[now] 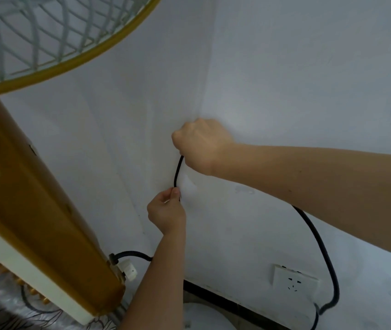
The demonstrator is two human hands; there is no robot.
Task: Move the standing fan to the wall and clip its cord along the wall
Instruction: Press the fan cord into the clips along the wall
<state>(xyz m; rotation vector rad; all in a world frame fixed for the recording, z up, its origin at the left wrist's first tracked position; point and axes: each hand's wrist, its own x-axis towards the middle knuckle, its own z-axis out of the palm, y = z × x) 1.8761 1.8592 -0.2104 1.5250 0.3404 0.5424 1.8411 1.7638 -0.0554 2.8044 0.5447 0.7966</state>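
1. One fan (pixel 34 186) is seen at the left, close to the white wall (pixel 308 79). Its yellow post leans across the picture, and its round grille with a yellow rim is at the top left.
2. One black cord (pixel 327 256) is seen. It comes out near the bottom of the post, goes behind the left arm, runs up the wall between the two hands, and then hangs down in a big loop at the right.
3. Two hands are seen, both bare, both at the wall.
4. The left hand (pixel 165 215) is the lower one. Its thumb and fingers are pinched together on the cord, pressed close to the wall.
5. The right hand (pixel 199 144) is the upper one. It is closed into a fist, and the cord goes up into it from below.
6. A short, nearly straight piece of cord is held between the two hands, right against the wall.
7. One small white patch (pixel 187 183) is seen on the wall just beside that piece. It cannot be told what it is.
8. One white socket (pixel 294 281) is seen low on the wall at the right. The loop of cord hangs just beside it.
9. One dark strip (pixel 237 303) runs along the bottom of the wall.
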